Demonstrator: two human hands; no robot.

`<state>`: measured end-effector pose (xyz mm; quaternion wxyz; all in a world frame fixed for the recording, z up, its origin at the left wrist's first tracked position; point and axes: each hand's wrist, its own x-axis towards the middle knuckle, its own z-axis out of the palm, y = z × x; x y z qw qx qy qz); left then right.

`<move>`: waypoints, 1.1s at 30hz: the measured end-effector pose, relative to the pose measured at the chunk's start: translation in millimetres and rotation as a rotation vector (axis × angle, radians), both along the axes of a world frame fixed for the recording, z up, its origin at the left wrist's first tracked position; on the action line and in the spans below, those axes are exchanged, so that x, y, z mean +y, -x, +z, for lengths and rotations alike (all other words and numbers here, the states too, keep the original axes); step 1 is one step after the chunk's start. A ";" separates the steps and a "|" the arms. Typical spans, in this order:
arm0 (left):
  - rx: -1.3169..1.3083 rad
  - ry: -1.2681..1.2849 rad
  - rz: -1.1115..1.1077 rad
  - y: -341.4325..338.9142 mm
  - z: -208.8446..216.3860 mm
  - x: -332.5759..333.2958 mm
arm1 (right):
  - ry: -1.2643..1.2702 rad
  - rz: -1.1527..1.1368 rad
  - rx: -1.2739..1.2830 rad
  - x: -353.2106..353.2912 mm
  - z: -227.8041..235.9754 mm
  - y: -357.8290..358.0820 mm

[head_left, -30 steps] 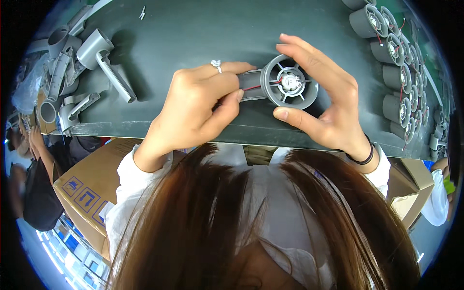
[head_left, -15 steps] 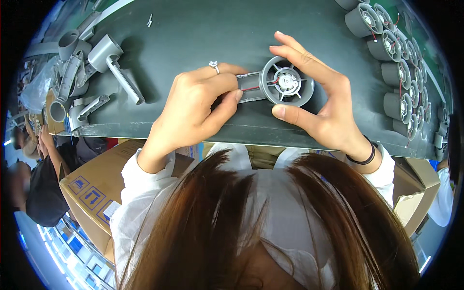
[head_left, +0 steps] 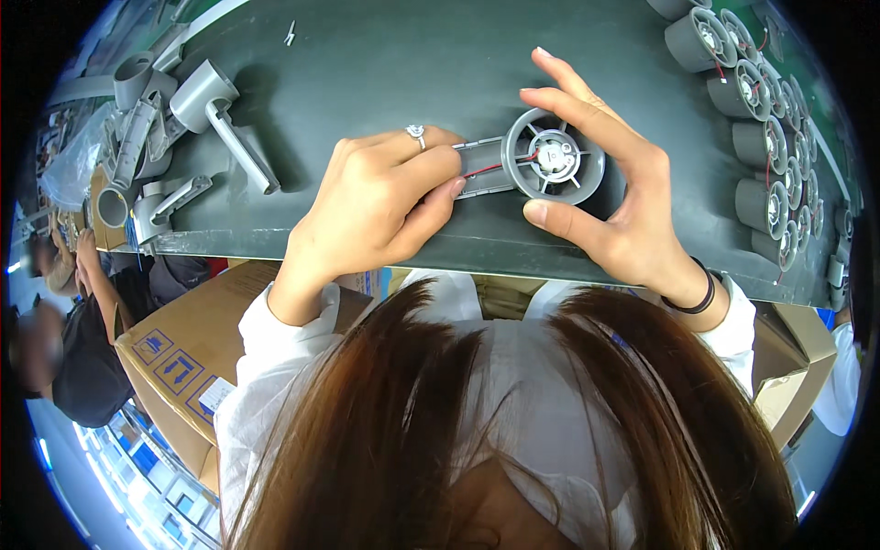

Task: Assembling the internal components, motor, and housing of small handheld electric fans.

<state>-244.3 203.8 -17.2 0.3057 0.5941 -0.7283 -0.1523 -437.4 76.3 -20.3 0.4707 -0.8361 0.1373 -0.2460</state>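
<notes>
A grey hair dryer housing (head_left: pixel 511 151) lies on the table before me, its round barrel to the right and its open handle to the left. Inside the barrel sits a spoked ring with a silver motor (head_left: pixel 555 156) at its centre. From the motor a thin red wire (head_left: pixel 483 171) runs into the handle. My left hand (head_left: pixel 380 188) is closed over the handle's end, thumb and forefinger pinched where the wire ends. Its fingertips partly hide the handle. My right hand (head_left: pixel 610 170) curves around the barrel, thumb and forefinger at its rim, the other visible fingers raised.
Several grey barrels with motors (head_left: pixel 761 147) stand along the right edge. Grey housings with handles (head_left: pixel 200 96) lie at the left, beside a clear plastic bag (head_left: pixel 78 170). A small pale piece (head_left: pixel 290 34) lies far back. Below the table are cardboard boxes (head_left: pixel 188 325); a person (head_left: pixel 87 353) sits at left.
The whole view has shifted slightly. Both hands keep the same grip, and the housing and wire look unchanged between them.
</notes>
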 end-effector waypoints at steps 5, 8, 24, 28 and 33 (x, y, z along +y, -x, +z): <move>-0.046 -0.010 -0.020 0.7 1.0 0.6 | -0.053 -0.020 -0.010 1.9 -3.9 1.5; -0.056 -0.021 -0.021 -0.6 -0.1 2.0 | -0.016 -0.014 -0.009 0.8 -5.3 1.6; -0.081 -0.081 -0.037 -12.6 9.4 -0.7 | 0.110 -0.080 0.075 -2.7 6.5 8.8; -0.001 -0.128 0.027 -14.8 21.4 5.8 | 0.190 -0.097 0.069 6.1 7.0 7.0; 0.071 -0.137 0.229 -40.0 54.8 -1.7 | 0.193 -0.186 0.007 3.7 6.7 7.2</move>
